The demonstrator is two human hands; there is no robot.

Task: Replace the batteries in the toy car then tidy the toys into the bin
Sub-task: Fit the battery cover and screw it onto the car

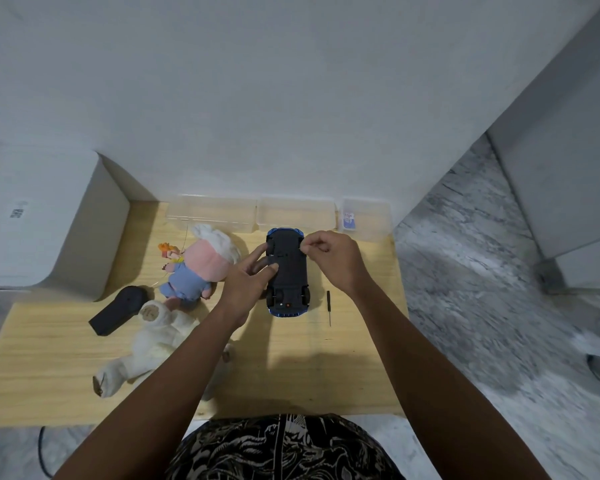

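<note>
It looked like a room in a home: a low wooden table (pixel 291 375) stood against a plain white wall (pixel 291 98), on a marble-patterned floor (pixel 482 289), with soft toys (pixel 160 341) lying about.

Blue toy car (pixel 287 271) upside down on table (pixel 66 368). Left hand (pixel 248 282) steadies its underside; right hand (pixel 333 258) fingers (pixel 310 245) pinch at chassis. Screwdriver (pixel 329 306) just beside car.

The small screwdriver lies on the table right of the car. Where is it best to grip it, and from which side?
Grip the screwdriver by its thicker black handle at the far end, coming from above with the right hand. It lies flat with bare table around it, and the thin shaft offers little to pinch.
</note>
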